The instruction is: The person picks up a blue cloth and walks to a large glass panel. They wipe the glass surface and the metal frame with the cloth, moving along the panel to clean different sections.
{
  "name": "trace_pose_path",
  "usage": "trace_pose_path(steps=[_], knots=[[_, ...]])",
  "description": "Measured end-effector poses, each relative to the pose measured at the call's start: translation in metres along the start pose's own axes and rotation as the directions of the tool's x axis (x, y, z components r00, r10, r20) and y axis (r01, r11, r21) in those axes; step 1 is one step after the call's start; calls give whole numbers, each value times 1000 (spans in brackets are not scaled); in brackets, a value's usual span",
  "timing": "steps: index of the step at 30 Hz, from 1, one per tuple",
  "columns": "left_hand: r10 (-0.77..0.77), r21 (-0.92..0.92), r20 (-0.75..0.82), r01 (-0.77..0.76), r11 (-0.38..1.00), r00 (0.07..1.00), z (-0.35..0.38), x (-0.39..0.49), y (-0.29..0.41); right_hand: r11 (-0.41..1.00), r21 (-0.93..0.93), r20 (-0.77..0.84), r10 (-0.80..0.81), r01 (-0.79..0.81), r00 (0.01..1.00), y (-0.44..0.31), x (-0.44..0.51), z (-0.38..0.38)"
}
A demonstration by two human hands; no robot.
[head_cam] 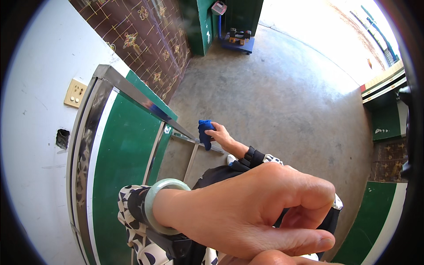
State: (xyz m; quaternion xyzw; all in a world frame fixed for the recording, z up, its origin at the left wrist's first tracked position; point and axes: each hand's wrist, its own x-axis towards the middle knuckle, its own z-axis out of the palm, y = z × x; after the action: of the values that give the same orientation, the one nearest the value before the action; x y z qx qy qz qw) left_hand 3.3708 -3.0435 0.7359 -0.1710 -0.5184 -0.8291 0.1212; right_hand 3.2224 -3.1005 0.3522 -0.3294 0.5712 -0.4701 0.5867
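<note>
Close to the camera, my left hand (265,205) is curled, with a pale green bangle (150,205) at the wrist; nothing shows in its fingers. More skin shows under it at the bottom edge; I cannot tell what part it is. Farther off, my right hand (221,134) grips a blue cloth (205,132) beside the far end of a metal frame's top rail (142,102). Whether the cloth touches the rail is unclear. The frame's near post (87,149) is shiny with dark patches or reflections.
A wall socket (75,93) and a hole (62,138) are in the white wall at left. Brown patterned covering (145,36) hangs beyond. A blue platform scale (237,45) bearing cordless tools stands on the concrete floor (265,89). Bright daylight enters at upper right.
</note>
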Motion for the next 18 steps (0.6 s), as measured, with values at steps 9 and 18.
trace_pose_path(steps=[9, 18], knots=[[120, 191, -52, -108, 976, 991, -6, 3, -2, 1000, 5, -18, 31, -31, 999, -1, 1, -10], [-72, 13, -28, 72, 997, 997, -17, -1, -35, 995, 59, 85, 71, -76, 994, 0, 3, -15]])
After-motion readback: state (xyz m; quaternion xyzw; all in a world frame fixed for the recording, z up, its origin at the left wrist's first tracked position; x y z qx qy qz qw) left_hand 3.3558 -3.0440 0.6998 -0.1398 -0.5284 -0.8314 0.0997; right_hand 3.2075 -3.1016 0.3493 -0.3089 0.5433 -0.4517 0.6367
